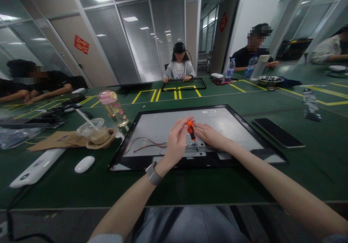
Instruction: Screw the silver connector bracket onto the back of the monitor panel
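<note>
An orange and black screwdriver (191, 130) stands nearly upright, slightly tilted, its tip down at a small metal bracket (199, 153). My left hand (177, 139) is closed about the handle from the left, fingers reaching behind its top. On the other side, my right hand (210, 135) lies flat with fingers stretched out, its fingertips close beside the handle; whether they touch it I cannot tell. Under both hands is a flat display panel (160, 121) with a grey back and black frame. Thin red and black wires (146, 145) run across its left part to the bracket area.
Left of the panel are a white mouse (84, 164), a white power bank-like device (38, 167), a plastic cup (94, 130) and a pink-lided bottle (113, 108). A phone (277, 132) lies right. Across the green table (190, 188) a person holds a black frame (204, 84); others sit at both sides.
</note>
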Available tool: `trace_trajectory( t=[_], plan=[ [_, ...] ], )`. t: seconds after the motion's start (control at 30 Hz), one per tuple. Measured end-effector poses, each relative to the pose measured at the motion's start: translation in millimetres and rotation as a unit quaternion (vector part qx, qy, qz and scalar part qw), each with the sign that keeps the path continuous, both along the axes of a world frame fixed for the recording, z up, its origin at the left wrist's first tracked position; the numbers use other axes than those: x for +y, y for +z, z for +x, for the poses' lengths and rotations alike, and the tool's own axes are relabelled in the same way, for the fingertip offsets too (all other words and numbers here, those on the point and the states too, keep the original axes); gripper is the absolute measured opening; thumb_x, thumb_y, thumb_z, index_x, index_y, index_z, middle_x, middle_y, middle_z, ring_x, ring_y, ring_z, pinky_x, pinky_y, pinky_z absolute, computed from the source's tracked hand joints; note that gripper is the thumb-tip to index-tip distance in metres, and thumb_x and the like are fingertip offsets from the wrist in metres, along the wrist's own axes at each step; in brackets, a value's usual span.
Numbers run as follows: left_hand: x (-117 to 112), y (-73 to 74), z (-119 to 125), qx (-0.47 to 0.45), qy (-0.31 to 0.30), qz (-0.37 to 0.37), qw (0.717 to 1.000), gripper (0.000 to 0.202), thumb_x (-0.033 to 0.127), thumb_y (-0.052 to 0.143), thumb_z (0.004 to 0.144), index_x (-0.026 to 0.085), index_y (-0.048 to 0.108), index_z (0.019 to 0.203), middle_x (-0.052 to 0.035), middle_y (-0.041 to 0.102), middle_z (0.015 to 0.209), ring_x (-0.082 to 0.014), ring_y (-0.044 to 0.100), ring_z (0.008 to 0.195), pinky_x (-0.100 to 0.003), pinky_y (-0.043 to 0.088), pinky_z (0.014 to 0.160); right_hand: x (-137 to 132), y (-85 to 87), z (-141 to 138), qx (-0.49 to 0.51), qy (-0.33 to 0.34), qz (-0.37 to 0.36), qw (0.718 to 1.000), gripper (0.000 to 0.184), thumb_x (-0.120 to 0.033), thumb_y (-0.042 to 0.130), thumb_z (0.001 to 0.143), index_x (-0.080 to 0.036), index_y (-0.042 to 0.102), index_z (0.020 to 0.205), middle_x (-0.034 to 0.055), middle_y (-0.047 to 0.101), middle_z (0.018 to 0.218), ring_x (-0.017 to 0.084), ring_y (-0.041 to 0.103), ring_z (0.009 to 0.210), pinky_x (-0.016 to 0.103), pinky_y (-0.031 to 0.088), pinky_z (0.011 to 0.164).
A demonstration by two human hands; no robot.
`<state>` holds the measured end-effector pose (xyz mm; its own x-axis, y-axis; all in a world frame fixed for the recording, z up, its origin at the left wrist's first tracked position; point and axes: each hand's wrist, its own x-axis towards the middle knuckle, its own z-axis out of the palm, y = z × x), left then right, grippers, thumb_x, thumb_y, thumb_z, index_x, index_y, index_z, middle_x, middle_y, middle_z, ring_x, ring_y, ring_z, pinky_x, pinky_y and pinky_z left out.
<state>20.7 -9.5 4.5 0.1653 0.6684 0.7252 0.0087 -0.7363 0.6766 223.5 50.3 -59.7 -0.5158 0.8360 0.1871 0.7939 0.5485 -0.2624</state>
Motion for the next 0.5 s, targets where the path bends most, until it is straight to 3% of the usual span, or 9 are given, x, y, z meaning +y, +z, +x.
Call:
trace_trajectory(
  t=[0.17,0.23,0.37,0.5],
  plan=[
    [4.4,-3.2,-1.7,0.0,0.058,0.011,0.998,0.018,0.034,0.066,0.095,0.022,0.075,0.105,-0.0047,0.062,0.097,-0.0161,0.062,0.09,-0.03,0.053,0.083,0.0,-2.2,-0.5,0.001,-0.009,0.008,1.0,0.052,-0.037,0.025,0.107,-0.019,0.06,0.141,0.0157,0.055,0.152,0.032,0.047,0.144,0.059,0.034,0.118],
    [4.8,-3.0,-2.3,0.001,0.064,0.006,0.998,0.02,0.035,0.061,0.098,0.022,0.075,0.106,-0.0056,0.062,0.1,-0.0167,0.062,0.093,-0.031,0.053,0.086,0.1,-2.7,-0.9,0.0,-0.016,0.005,1.0,0.053,-0.037,0.025,0.107,-0.019,0.06,0.141,0.0151,0.055,0.152,0.032,0.046,0.145,0.058,0.034,0.118],
    [3.0,-0.3,-2.4,0.0,0.014,-0.004,1.0,0.031,0.031,0.044,0.105,0.023,0.069,0.123,-0.0097,0.066,0.119,-0.0198,0.065,0.108,-0.038,0.053,0.097,0.3,-2.0,-0.8,-0.007,-0.006,0.006,1.0,0.053,-0.036,0.024,0.107,-0.018,0.058,0.142,0.016,0.054,0.153,0.032,0.047,0.144,0.058,0.034,0.118],
    [3.8,-2.5,-1.6,0.001,-0.006,-0.003,1.0,0.027,0.032,0.054,0.102,0.022,0.07,0.121,-0.0078,0.068,0.107,-0.0182,0.065,0.1,-0.034,0.055,0.09,0.3,-1.6,0.8,-0.017,0.002,0.003,1.0,0.054,-0.036,0.022,0.107,-0.017,0.056,0.144,0.0167,0.051,0.155,0.031,0.045,0.145,0.059,0.033,0.119]
  ],
)
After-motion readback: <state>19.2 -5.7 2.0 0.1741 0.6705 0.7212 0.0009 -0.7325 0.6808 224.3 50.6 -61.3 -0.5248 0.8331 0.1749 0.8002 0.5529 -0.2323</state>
